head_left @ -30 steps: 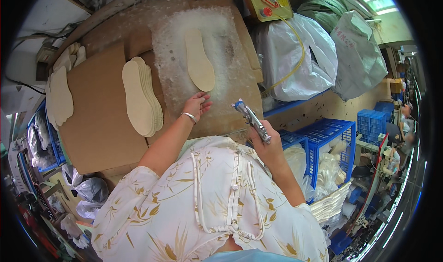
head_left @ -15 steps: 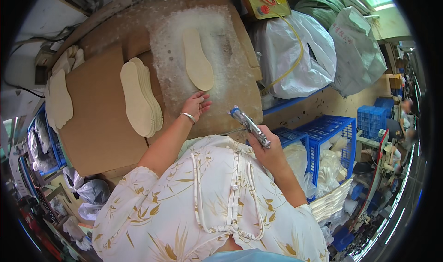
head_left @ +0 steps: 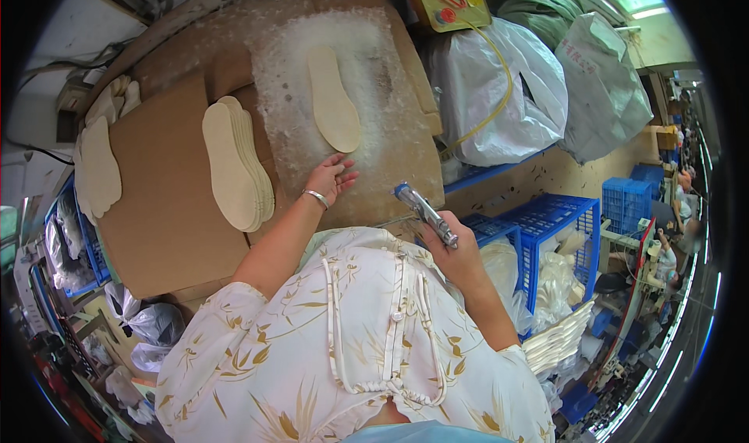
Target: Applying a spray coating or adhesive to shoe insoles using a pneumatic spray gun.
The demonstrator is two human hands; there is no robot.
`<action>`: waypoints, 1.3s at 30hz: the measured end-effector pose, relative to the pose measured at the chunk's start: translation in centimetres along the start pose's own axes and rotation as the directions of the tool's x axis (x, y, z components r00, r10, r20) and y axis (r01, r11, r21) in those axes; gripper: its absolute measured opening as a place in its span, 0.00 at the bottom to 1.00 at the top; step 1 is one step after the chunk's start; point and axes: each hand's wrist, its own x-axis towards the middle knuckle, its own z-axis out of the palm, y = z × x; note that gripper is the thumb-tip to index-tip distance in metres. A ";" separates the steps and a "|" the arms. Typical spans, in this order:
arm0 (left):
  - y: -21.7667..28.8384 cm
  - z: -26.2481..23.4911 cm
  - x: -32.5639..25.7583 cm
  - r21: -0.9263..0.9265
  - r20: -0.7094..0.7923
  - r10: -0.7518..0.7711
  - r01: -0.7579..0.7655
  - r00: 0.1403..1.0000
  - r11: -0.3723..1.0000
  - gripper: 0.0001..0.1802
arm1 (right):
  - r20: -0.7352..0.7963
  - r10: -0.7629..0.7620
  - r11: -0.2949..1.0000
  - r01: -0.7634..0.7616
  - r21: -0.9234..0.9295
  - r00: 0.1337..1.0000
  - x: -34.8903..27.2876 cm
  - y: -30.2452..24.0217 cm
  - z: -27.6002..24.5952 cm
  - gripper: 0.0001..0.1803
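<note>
A: Head view, quick pass. Right hand (head_left: 460, 262) nearest the body, at about 4 o'clock from frame centre, clenched round the grip of a metal spray gun (head_left: 425, 213), nozzle aimed up toward 11.

B: Left hand (head_left: 329, 179)?

A: Released, fingers spread, palm down on the white-crusted work board (head_left: 394, 178). Grasping nothing. Metal bracelet on that wrist.

B: And the piece they're working on?

A: Single tan insole (head_left: 333, 108) lying flat on the board, at 12 o'clock from the left hand, near but apart from the fingertips. Long axis runs roughly 12 to 6, tipped slightly toward 11. Left hand is clearly nearer; the gun sits off at its 5 o'clock.

B: Further out?

A: Fanned stack of insoles (head_left: 234, 166) at 9 o'clock from the left hand, on brown cardboard (head_left: 164, 209). Another pile (head_left: 100, 166) beyond at the far left edge. Clear plastic bags (head_left: 499, 92) and blue crates (head_left: 546, 225) off right.

B: Change from the earlier frames?

A: Little. Gun has dropped a touch and drawn back toward the body. Left hand and insole sit where they were.
</note>
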 end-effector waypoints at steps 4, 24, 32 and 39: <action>0.0 -0.1 0.0 -0.010 0.015 -0.007 0.007 1.000 1.000 0.20 | -0.039 0.051 0.998 -0.052 -0.030 0.998 0.5 0.1 -0.1 0.10; 0.0 0.3 0.1 -0.052 0.009 0.053 -0.052 0.999 0.997 0.15 | 0.059 -0.067 0.997 0.069 -0.034 0.996 4.7 -2.4 0.4 0.09; 0.4 1.7 0.2 -0.131 -0.181 0.119 -0.144 0.976 0.981 0.17 | -0.063 -0.111 0.994 0.111 -0.007 0.992 9.0 -3.8 1.0 0.11; 0.9 2.3 0.7 -0.131 -0.281 0.116 -0.158 0.953 0.979 0.11 | -0.086 -0.100 0.990 0.108 0.089 0.991 9.3 -3.0 -0.7 0.13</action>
